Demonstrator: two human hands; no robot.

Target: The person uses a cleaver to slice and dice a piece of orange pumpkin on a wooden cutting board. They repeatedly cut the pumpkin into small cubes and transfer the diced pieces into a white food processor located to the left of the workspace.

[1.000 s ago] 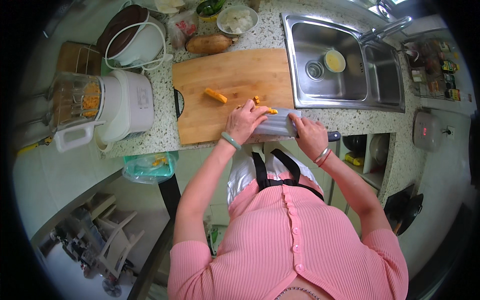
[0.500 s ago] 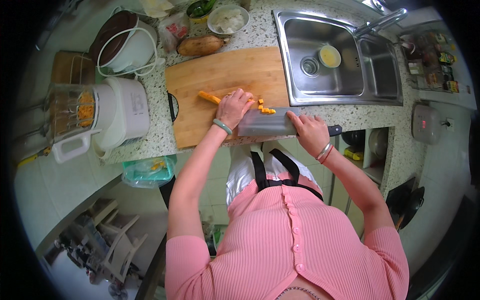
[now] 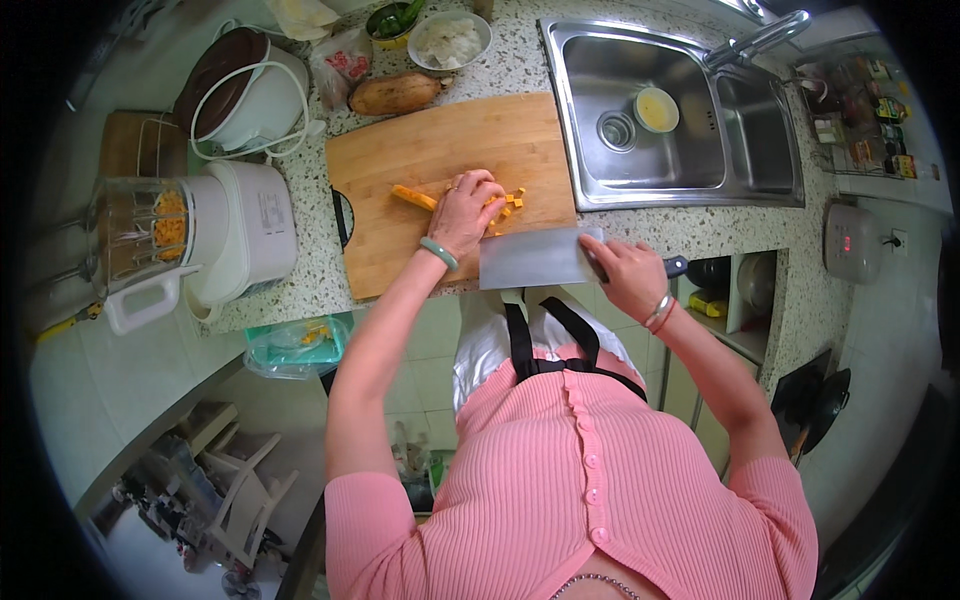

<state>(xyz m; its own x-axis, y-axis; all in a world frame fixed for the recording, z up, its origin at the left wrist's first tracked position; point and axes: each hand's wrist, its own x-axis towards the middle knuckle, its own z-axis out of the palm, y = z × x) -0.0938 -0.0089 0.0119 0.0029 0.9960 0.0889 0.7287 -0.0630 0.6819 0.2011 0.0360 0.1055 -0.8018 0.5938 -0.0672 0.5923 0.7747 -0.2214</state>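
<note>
My left hand (image 3: 467, 212) presses down on orange vegetable sticks (image 3: 412, 197) on the wooden cutting board (image 3: 460, 130), its fingers curled over them. One stick pokes out to the left; the rest are mostly hidden under the palm. Small orange cubes (image 3: 515, 199) lie just right of my fingertips. My right hand (image 3: 633, 277) is closed round the dark handle of a cleaver (image 3: 540, 258). Its broad blade shows its flat side near the board's front edge, apart from my left fingers. Whether the blade touches the board I cannot tell.
Right of the board is a steel sink (image 3: 640, 185) with a small bowl (image 3: 656, 110) inside. Behind the board lie a brown elongated vegetable (image 3: 396, 94) and a white bowl (image 3: 450, 42). A food processor (image 3: 240, 225) holding orange pieces stands left, near a teal container (image 3: 300, 340).
The cleaver has come back toward me and right, away from my left fingers, with more of its flat side showing. Cubes now lie more scattered. My left hand stays on the sticks.
</note>
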